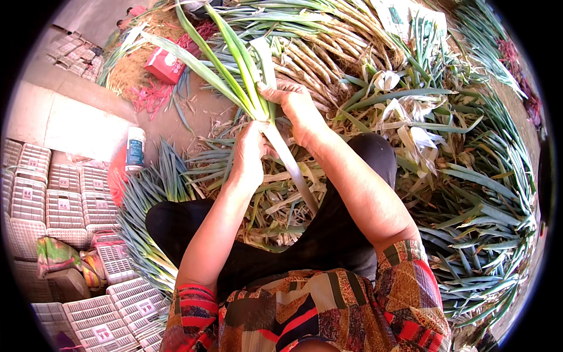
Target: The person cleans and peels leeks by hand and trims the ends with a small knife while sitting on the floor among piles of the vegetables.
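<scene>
A large green onion (291,158) slants in front of me, its bare white stalk toward my lap and its green leaves fanned away from me. My left hand (247,154) is closed around it where the leaves meet the stalk. Just above, the thumb and fingers of my right hand (298,110) pinch a leaf on the onion's right side. Loose peeled skins and leaf scraps (275,199) lie on the floor beneath, between my bent legs. The inner fingers of both hands are partly hidden.
Unpeeled onions with brownish stalks (328,47) are heaped ahead. Leafy onions and husks (469,199) pile up on the right. More onions (158,193) lie by my left knee, near a white bottle (135,149). Plastic crates (64,193) stack at left; a red box (165,64) sits further off.
</scene>
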{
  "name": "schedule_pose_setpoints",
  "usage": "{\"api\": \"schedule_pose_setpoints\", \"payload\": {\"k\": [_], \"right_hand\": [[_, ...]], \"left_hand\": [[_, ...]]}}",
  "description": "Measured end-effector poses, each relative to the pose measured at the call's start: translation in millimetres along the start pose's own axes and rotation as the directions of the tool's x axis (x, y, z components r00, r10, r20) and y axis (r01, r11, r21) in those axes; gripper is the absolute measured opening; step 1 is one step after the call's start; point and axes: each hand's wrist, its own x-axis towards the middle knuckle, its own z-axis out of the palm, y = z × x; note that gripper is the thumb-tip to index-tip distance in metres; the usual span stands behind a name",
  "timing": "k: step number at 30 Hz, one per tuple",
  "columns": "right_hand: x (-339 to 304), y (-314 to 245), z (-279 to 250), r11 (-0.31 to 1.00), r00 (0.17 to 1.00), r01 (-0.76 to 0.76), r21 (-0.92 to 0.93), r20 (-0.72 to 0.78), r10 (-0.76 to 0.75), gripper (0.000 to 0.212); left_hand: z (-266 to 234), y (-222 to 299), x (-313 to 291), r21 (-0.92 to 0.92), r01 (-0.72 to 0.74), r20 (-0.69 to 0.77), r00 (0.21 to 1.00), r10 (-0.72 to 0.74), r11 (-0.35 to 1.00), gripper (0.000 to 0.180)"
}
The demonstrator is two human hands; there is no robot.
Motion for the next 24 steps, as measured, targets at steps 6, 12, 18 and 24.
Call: {"api": "schedule_pose_setpoints", "payload": {"k": [6, 12, 18, 24], "right_hand": [[-5, 0, 4, 0.996, 1.0, 0.011, -0.084, 0.007, -0.011, 0.016], [-3, 3, 5, 0.994, 1.0, -0.004, -0.113, 0.024, 0.007, 0.017], [-6, -4, 6, 0.99, 0.999, 0.006, -0.141, -0.038, -0.012, 0.019], [-4, 0, 4, 0.992, 0.999, -0.013, -0.126, -0.04, 0.008, 0.017]], "left_hand": [[-3, -3, -2, 0.059, 0.011, -0.087, 0.996, -0.006, 0.998, 0.018], [-9, -12, -8, 0.022, -0.064, -0.028, 0.998, 0.064, 0.998, 0.016], [-7, -6, -6, -0.121, -0.03, 0.027, 0.999, 0.033, 0.992, 0.021], [-1, -5, -8, -0.108, -0.06, -0.005, 0.998, 0.06, 0.992, 0.021]]}}
